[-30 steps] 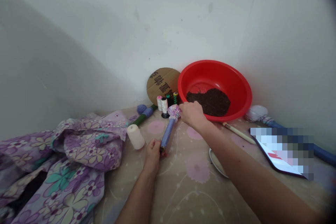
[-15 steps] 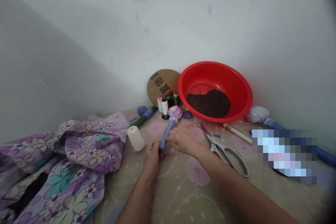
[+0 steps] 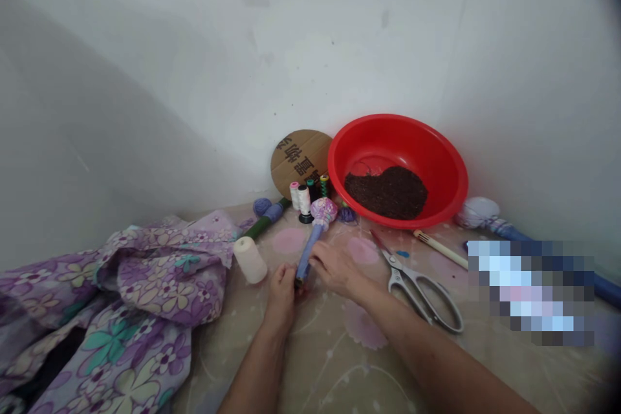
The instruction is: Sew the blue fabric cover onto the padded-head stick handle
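Note:
A stick wrapped in lavender-blue material (image 3: 307, 251) lies at a slant in front of me, with a round floral cloth head (image 3: 323, 210) at its far end. My left hand (image 3: 281, 291) is closed on the near end of the stick, where a dark bare tip shows. From the right, my right hand (image 3: 334, 266) has its fingers bent and pinched against the middle of the stick. Whether a thin strand runs between those fingers is too small to make out. Beside my left hand stands a tilted cone of white thread (image 3: 250, 260).
Scissors (image 3: 412, 284) lie open-bladed right of my hands. Behind are a red basin (image 3: 451, 168) holding dark grains, thread spools (image 3: 304, 199), a cardboard disc (image 3: 295, 155) and a green stick (image 3: 266, 220). Floral fabric (image 3: 160, 272) heaps up on the left; a white-headed stick (image 3: 478, 212) lies right.
My right hand has shifted slightly down and away from the stick's upper part. My left hand keeps its hold on the near end. The view has tilted a little.

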Demonstrator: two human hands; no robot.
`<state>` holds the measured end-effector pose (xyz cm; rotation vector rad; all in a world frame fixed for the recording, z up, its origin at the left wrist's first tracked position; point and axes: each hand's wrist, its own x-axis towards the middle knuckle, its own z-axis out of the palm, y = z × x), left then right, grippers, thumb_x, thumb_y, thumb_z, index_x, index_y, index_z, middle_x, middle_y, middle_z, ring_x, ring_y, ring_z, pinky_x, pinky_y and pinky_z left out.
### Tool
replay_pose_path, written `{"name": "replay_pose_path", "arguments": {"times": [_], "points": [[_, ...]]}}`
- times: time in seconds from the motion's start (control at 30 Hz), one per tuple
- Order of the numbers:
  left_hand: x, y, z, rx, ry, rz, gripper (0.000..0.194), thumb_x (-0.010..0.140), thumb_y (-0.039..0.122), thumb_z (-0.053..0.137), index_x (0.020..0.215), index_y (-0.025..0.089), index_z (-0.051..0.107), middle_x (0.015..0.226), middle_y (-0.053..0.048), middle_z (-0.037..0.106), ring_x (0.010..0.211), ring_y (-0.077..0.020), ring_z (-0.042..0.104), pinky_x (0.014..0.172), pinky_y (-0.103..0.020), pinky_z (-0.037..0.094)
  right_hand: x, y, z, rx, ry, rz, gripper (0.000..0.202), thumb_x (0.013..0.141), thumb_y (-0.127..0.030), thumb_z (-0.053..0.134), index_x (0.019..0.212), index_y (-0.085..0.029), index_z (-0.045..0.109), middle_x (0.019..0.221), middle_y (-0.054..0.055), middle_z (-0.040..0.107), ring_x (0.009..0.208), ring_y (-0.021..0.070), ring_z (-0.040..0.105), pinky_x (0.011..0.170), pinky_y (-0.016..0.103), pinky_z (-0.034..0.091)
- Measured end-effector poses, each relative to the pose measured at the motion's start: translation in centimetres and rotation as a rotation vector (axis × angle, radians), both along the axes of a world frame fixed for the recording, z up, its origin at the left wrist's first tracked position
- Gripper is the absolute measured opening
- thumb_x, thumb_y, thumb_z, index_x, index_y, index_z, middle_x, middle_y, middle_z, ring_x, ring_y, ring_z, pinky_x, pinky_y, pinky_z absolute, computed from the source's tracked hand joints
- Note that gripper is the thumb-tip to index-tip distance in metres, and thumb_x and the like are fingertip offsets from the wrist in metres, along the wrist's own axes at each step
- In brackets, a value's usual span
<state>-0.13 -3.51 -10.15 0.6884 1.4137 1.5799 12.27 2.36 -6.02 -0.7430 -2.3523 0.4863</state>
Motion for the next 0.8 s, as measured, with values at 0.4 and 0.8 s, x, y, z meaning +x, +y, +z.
{"name": "replay_pose_path", "arguments": {"times": [0.4, 0.8], "points": [[0.0, 0.0, 0.2, 0.021, 0.040, -0.010, 0.017, 0.063, 0.031, 0.048, 0.056, 0.018, 0.039, 0.040, 0.007, 0.042, 0.032, -0.0061, 0.034, 0.034, -0.019, 0.034, 0.6, 0.2, -0.8, -1.137, 0.242, 0.200, 0.030, 0.066, -0.045, 0.051, 0.062, -0.015, 0.051, 0.048, -0.007, 0.036, 0.036, 0.0037, 0.026, 0.034, 0.016, 0.021], [0.3, -0.2, 0.5, 0.033, 0.076, -0.056, 0.018, 0.066, 0.031, 0.047, 0.056, 0.018, 0.038, 0.041, 0.007, 0.041, 0.034, -0.0056, 0.036, 0.035, -0.017, 0.032, 0.4, -0.2, -0.5, -0.157, 0.043, -0.007, 0.010, 0.065, -0.018, 0.045, 0.058, -0.016, 0.053, 0.052, -0.003, 0.046, 0.051, 0.0085, 0.037, 0.048, 0.020, 0.024]]}}
